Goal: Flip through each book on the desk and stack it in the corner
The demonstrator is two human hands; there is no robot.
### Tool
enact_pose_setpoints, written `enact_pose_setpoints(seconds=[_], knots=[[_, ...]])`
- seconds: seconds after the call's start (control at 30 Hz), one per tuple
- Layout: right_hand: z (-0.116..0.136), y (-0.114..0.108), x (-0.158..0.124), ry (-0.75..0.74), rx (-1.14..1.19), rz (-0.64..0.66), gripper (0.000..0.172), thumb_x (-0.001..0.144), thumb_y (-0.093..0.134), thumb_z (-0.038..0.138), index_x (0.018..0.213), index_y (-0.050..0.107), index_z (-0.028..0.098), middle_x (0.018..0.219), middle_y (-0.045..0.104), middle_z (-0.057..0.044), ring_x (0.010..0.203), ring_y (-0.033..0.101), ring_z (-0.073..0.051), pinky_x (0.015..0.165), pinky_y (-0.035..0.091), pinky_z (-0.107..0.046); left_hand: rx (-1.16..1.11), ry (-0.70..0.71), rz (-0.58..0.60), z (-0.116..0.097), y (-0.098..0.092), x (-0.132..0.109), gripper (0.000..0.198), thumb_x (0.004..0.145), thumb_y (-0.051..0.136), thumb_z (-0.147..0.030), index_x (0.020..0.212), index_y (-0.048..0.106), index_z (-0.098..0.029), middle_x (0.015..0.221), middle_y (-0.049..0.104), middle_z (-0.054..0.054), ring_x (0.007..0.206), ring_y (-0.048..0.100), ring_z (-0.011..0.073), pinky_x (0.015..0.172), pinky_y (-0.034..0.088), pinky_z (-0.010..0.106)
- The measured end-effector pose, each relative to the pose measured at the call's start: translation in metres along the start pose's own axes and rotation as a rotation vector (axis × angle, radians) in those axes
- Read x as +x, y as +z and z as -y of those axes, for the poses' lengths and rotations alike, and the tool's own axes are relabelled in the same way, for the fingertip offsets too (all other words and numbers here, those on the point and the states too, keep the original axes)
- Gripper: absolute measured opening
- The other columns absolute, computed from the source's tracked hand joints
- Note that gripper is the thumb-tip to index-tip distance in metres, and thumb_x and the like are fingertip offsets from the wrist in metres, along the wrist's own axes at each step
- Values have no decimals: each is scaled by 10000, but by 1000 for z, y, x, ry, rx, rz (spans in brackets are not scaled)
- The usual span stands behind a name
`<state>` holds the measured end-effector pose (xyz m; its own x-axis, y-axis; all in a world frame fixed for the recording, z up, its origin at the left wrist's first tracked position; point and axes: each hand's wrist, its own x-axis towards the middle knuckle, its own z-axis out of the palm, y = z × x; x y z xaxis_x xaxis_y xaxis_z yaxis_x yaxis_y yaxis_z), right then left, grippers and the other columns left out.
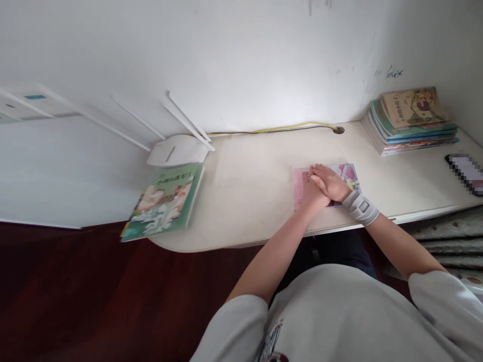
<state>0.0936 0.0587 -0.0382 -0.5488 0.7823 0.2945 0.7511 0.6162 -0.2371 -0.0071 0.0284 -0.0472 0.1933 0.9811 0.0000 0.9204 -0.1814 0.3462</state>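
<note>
A thin pink booklet or book [299, 193] with a purple and floral picture on its cover lies flat near the desk's front edge. My left hand [315, 195] rests on it, palm down, its fingers partly covered by my other hand. Across the top of it lies my right hand [332, 182], fingers stretched out flat and crossing toward the left. A grey wristband [361, 207] wraps my right wrist. Both hands hide the middle of the cover.
A green picture book [162, 201] overhangs the desk's [245, 196] left end, before a white router [177, 151] with tall antennas. A stack of books [415, 118] stands at the back right, near a phone [468, 173]. Cables [271, 129] run along the wall into a hole.
</note>
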Motion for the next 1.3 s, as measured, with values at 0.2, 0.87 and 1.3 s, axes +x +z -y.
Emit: enact_pose_setpoints(seconds=[0.2, 0.87, 1.3], knots=[[-15, 1, -20, 5, -72, 176, 682, 935, 196, 531, 1408, 334, 60, 1459, 339, -173, 1358, 293, -279, 1095, 229, -458, 38, 24, 39, 11, -7, -1, 595, 909, 260, -381, 1460, 220, -163, 1538, 191, 85, 1414, 109, 297, 1133, 92, 501], [-37, -10, -14, 94, -283, 126, 449, 931, 342, 335, 1279, 476, 84, 1340, 496, -186, 1287, 384, -297, 1054, 189, -565, -316, -280, -338, 75, -23, -7, 323, 874, 424, -288, 1142, 564, -174, 1305, 533, 122, 1263, 433, 229, 1057, 320, 380], [-20, -9, 7, 28, -169, 37, 385, 939, 338, 329, 1224, 519, 144, 1286, 547, -153, 1238, 440, -250, 1058, 195, -523, -543, -228, -367, 81, -41, 6, 357, 857, 443, -191, 1191, 570, -187, 1192, 634, 84, 1115, 573, 184, 961, 415, 309]])
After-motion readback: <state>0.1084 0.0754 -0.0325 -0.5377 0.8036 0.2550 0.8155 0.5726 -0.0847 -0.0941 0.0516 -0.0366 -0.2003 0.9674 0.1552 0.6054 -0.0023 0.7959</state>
